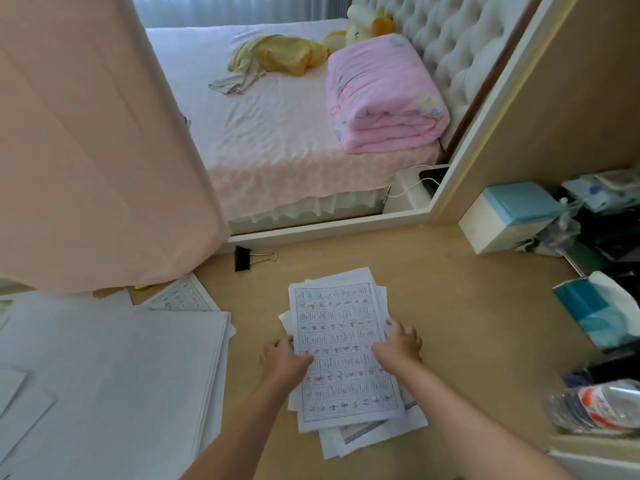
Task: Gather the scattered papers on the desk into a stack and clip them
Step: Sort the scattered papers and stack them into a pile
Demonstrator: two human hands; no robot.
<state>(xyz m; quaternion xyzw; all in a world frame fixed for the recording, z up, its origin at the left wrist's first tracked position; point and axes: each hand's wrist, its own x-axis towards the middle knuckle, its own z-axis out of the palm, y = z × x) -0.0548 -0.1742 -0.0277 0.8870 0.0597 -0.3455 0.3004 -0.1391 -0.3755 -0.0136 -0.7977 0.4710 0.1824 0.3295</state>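
Left hand (284, 355) holds the left edge of the paper stack (341, 327); right hand (401, 341) holds its right edge. Stack lies flat on the surface (450, 289), sheets misaligned. Binder clip (243, 258) lies beyond the stack, apart from it. Larger sheet pile (104, 358) lies left

Desk (450, 289): pale wood-look top, smooth, matt. Papers (343, 344): thin white printed sheets, matt. Binder clip (242, 258): black matt body, shiny wire-metal handles. Curtain (86, 150), quilt (384, 95): soft pink cloth. Bottle (602, 407): clear glossy plastic.
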